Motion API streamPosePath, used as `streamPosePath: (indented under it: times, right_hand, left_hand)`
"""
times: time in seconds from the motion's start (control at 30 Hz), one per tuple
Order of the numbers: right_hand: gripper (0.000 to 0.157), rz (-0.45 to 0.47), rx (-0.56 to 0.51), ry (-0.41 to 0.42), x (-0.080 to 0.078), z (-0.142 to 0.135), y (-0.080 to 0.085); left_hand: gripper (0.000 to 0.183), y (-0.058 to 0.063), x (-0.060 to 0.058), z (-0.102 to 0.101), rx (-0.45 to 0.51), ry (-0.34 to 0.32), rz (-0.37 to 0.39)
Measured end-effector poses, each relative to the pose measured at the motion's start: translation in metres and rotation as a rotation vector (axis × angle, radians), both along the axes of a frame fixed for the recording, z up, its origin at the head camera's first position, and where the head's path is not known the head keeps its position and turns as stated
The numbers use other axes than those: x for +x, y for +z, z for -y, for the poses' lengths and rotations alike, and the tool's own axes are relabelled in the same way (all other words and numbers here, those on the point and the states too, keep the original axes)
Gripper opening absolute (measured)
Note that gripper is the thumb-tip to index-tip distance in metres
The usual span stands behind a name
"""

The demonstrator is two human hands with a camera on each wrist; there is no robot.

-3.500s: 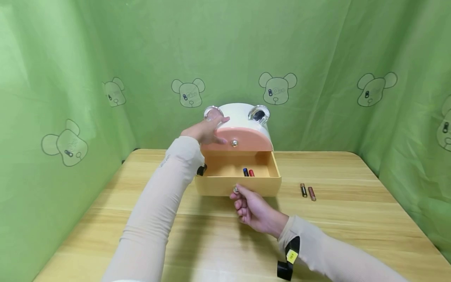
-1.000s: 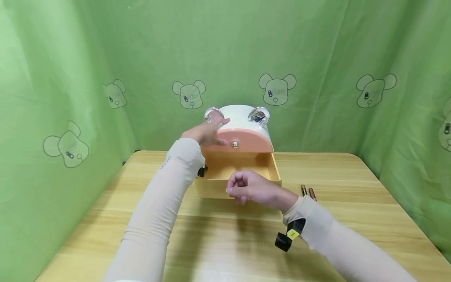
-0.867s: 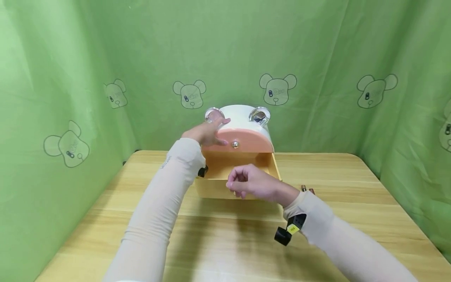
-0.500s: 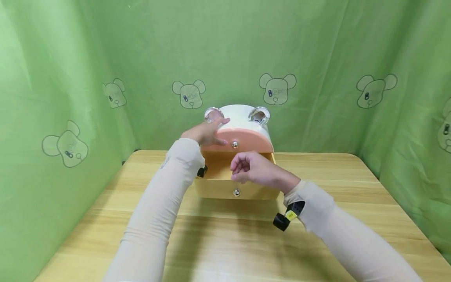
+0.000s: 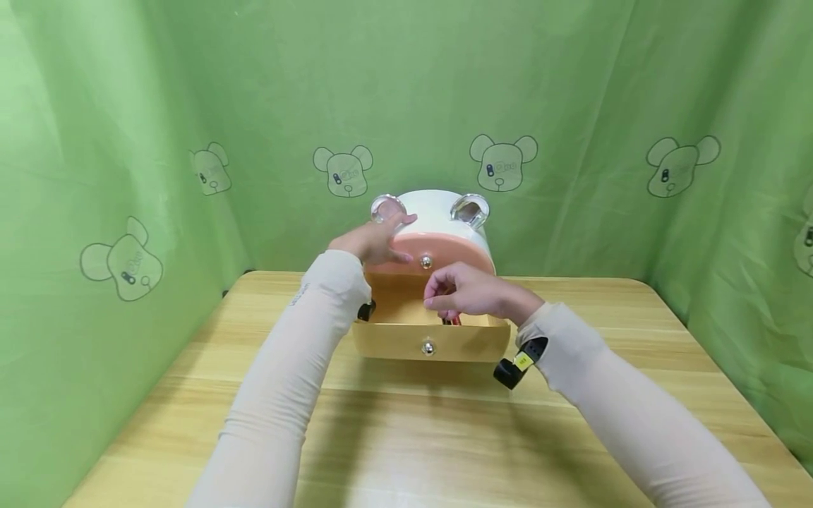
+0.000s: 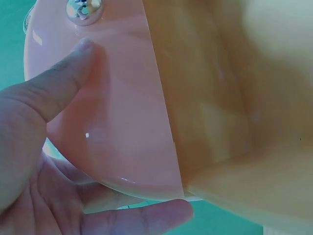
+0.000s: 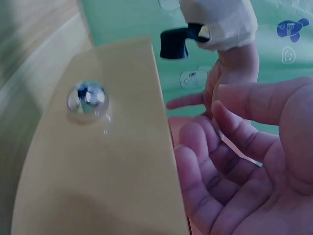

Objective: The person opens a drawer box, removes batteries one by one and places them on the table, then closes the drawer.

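White cabinet (image 5: 438, 212) under our left fingers (image 6: 146, 218), which lie outspread, seemingly to steady it | extended drawer (image 5: 394, 341) just below them | our right fingers (image 7: 190, 169) curl loosely over it, gripping nothing we see | batteries (image 5: 457, 321) beneath those, inside.

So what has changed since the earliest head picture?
The right grip has let go of the knob on the lower drawer and moved up and forward, over the drawer. Its sleeve now hides where two batteries lay on the table. The left grip stays on the cabinet's upper left; the drawer stays pulled out.
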State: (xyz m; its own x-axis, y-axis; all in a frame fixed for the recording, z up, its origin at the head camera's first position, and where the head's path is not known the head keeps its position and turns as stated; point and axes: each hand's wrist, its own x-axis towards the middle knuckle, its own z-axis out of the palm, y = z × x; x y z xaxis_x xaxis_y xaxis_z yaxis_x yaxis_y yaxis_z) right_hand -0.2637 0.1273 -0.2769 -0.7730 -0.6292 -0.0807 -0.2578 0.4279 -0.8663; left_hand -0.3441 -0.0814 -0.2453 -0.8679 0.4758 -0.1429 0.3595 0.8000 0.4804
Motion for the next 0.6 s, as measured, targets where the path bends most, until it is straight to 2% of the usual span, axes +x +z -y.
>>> streamPosePath:
  times: [0.43,0.6]
  right_hand:
    - [0.009,-0.100,0.242,0.115,-0.026,-0.012,0.003]
    - [0.013,-0.084,0.347,0.187,-0.034,-0.015,0.004]
  left_hand:
    - [0.088,0.001,0.001,0.003,0.006,0.004,-0.004]
    - [0.087,-0.001,0.000,0.002,0.024,0.005,0.006]
